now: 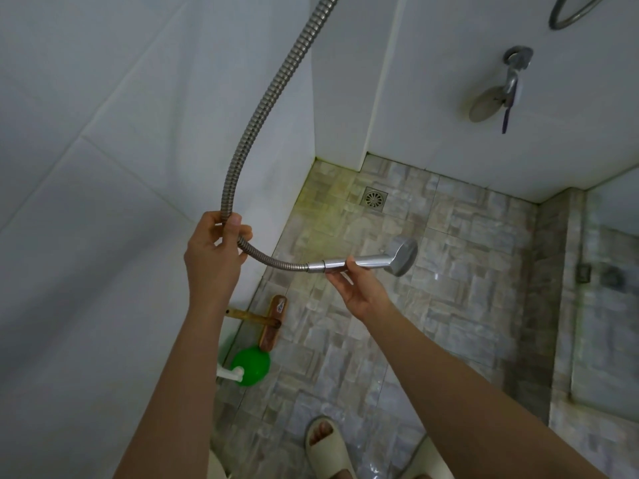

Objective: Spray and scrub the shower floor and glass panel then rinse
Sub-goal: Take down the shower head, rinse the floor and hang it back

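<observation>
Rinse stage, by the look of it. No water shows leaving the shower head (pixel 403 257).

- Left grip (pixel 216 248): fingers curled round the hose (pixel 268 102) at its low bend.
- Right grip (pixel 359 288): palm up, lightly grasping the shower head's handle, which lies across the fingers with the thumb on top. The head is held above the shower floor (pixel 449 305), face turned away towards the far wall.
- Green spray bottle (pixel 249 366) with white nozzle and scrub brush (pixel 273 323) lie set down on the floor by the left wall, apart from both grips. Likely spraying and scrubbing are finished, at least for the floor.
- A yellow-green tinge lies along the wall joint near the drain (pixel 375 198); whether cleaner or stain, cannot tell.
- Glass panel (pixel 608 305) at right looks cloudy; scrubbed or not, cannot tell. Rinsing of floor and glass appears left to do.

Materials: the hose is ribbed, flexible metal, dull steel. The head and handle are smooth chrome, and the head is flat and angular. The floor is small grey-beige stone-look blocks with a slight wet sheen. The walls are large glossy white tiles. The drain is a square metal grate.
</observation>
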The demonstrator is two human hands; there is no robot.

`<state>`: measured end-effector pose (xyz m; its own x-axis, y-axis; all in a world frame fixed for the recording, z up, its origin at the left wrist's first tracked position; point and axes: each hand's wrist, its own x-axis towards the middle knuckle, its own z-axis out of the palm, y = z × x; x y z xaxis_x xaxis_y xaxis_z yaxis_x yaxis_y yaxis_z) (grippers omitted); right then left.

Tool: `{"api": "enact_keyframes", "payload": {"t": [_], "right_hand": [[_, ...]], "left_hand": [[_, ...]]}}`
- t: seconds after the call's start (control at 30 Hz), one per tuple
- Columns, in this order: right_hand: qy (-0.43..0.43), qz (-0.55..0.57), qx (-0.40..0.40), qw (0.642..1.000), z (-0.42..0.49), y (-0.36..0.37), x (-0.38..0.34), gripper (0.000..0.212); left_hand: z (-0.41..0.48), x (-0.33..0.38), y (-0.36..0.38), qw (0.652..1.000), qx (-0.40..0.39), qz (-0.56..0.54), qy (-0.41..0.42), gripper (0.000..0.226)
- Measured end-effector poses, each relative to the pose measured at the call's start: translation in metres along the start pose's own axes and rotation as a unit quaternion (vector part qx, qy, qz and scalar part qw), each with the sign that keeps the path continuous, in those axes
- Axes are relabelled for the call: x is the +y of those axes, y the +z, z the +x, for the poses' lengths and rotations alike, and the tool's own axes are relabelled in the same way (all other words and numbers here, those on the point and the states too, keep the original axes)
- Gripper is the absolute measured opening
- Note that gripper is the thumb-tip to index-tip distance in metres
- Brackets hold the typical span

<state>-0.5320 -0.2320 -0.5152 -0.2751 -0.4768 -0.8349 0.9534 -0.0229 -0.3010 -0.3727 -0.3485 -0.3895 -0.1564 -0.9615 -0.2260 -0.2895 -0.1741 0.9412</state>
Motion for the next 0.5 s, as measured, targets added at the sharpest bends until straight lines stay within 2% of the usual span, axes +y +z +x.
{"api": "enact_keyframes", "payload": {"t": [0.13,0.3,0.5], "right_hand": [[-0.025,-0.025,-0.012,0.999,0.004,0.010,-0.017,0.002],[-0.051,-0.040,-0.026,0.998,0.010,0.022,-0.039,0.006],[-0.086,-0.043,-0.045,0.994,0.012,0.035,-0.060,0.010]], "left_hand": [[0.005,0.000,0.003,1.000,-0.007,0.005,-0.005,0.011],[0.010,0.002,0.010,1.000,-0.021,0.016,0.015,0.018],[0.017,0.001,0.016,1.000,-0.020,0.019,0.000,0.009]]}}
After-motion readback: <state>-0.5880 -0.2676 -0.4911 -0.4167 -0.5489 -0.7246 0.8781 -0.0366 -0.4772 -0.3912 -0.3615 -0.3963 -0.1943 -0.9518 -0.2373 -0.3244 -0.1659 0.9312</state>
